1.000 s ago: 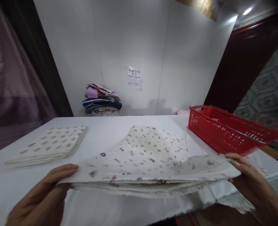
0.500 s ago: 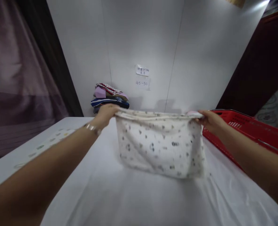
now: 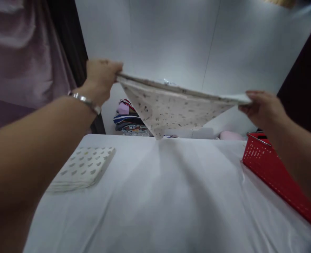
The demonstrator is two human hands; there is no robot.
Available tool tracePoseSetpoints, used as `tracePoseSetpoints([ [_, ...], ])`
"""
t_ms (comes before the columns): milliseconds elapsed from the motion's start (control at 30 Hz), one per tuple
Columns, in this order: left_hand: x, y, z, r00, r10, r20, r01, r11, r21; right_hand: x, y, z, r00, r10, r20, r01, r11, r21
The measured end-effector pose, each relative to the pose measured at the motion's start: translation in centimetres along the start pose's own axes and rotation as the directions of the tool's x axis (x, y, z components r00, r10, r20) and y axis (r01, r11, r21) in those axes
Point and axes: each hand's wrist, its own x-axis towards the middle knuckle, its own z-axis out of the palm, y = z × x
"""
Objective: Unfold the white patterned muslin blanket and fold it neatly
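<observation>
A thin white cloth [image 3: 176,109] with a small scattered print is stretched in the air between my two hands. My left hand [image 3: 101,77] is closed on its upper left corner and is the higher of the two. At the upper right corner, my right hand [image 3: 263,105] pinches the edge between thumb and fingers. The lower part of the cloth swings away from me, its tip hanging near the far table edge. Below my left forearm lies a folded white cloth [image 3: 87,165] with a grey print, partly hidden by the arm.
A red plastic basket [image 3: 273,172] stands on the right of the white-covered table [image 3: 155,203]. Behind the table is a stack of folded clothes [image 3: 129,117], beside the grey wall [image 3: 168,42]. A pink curtain [image 3: 21,63] hangs at the left.
Both hands have risen with the cloth, the left higher than the right. The cloth has swung from hanging down to flaring away from me. The view has shifted, showing more of the folded cloth.
</observation>
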Motion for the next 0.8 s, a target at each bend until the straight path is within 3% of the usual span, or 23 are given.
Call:
tracePoseSetpoints([
  [67, -4.3, -3.9, -1.8, 0.995, 0.061, 0.078, -0.057, 0.997, -0.053, -4.7, 2.8, -0.4, 0.989, 0.149, 0.019, -0.148, 0.988, -0.053],
  [133, -9.6, -8.4, -3.5, 0.978, -0.032, 0.206, 0.031, 0.999, 0.007, -10.1, 6.2, -1.2, 0.940, 0.340, 0.036, -0.334, 0.934, -0.125],
  [200, -15.8, -13.2, -4.7, 0.912, -0.149, 0.382, 0.138, 0.989, 0.055, -16.0, 9.8, -2.1, 0.848, 0.525, 0.074, -0.502, 0.839, -0.209],
  [267, -22.3, -17.9, -5.5, 0.804, -0.356, 0.477, 0.338, 0.932, 0.127, -21.8, 13.0, -3.0, 0.718, 0.693, 0.070, -0.644, 0.698, -0.313],
  [333, -28.1, -21.8, -6.1, 0.679, -0.512, 0.525, 0.500, 0.847, 0.179, -26.7, 15.3, -3.5, 0.584, 0.804, 0.109, -0.720, 0.575, -0.388],
  [400, -31.9, -24.2, -6.7, 0.628, -0.600, 0.496, 0.557, 0.791, 0.252, -29.9, 16.3, -3.9, 0.507, 0.854, 0.119, -0.746, 0.503, -0.437],
  [467, -33.6, -24.9, -7.6, 0.635, -0.627, 0.451, 0.574, 0.774, 0.267, -31.5, 16.2, -4.1, 0.501, 0.855, 0.135, -0.740, 0.504, -0.445],
  [567, -33.6, -23.9, -9.4, 0.723, -0.569, 0.392, 0.517, 0.822, 0.239, -32.7, 15.4, -4.7, 0.558, 0.815, 0.157, -0.675, 0.556, -0.484],
  [633, -33.6, -23.3, -10.6, 0.775, -0.503, 0.384, 0.441, 0.864, 0.242, -34.0, 15.0, -5.2, 0.565, 0.807, 0.174, -0.617, 0.553, -0.561],
  [733, -35.1, -23.5, -12.0, 0.790, -0.427, 0.441, 0.331, 0.901, 0.280, -36.7, 15.1, -6.0, 0.546, 0.799, 0.251, -0.514, 0.557, -0.653],
  [800, -36.6, -24.3, -12.7, 0.786, -0.382, 0.487, 0.263, 0.918, 0.297, -38.3, 15.1, -6.3, 0.571, 0.762, 0.305, -0.418, 0.590, -0.691],
])
